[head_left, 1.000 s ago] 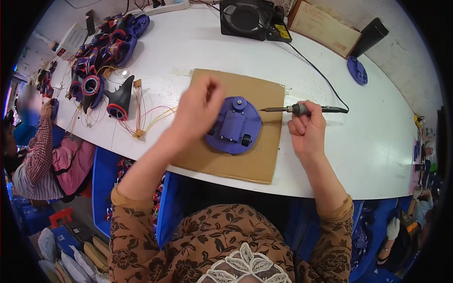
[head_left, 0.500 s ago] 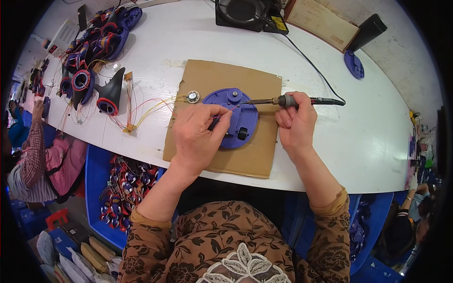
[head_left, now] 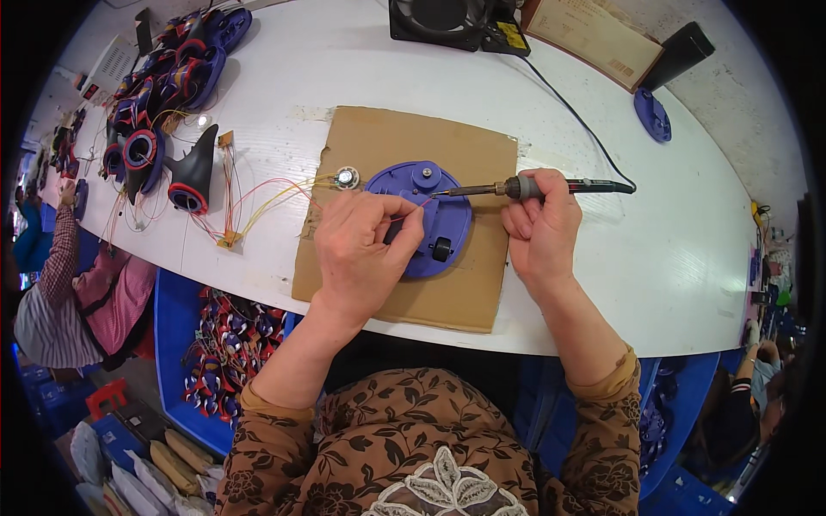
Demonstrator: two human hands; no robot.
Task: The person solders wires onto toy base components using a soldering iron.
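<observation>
The left hand (head_left: 366, 245) pinches a red wire (head_left: 425, 204) and the right hand (head_left: 546, 228) grasps a soldering iron (head_left: 516, 187) above the purple base (head_left: 447, 219) mid-cardboard (head_left: 456, 305) — the wire best held still, pinch left of the hot tip (head_left: 452, 191).

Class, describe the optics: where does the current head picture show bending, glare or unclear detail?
Head view: the glossy white table has a curved near edge under the fisheye lens; head view: pale sheen toward its right end; head view: the thin red wire at the bare left hand is too fine to trace throughout.
</observation>
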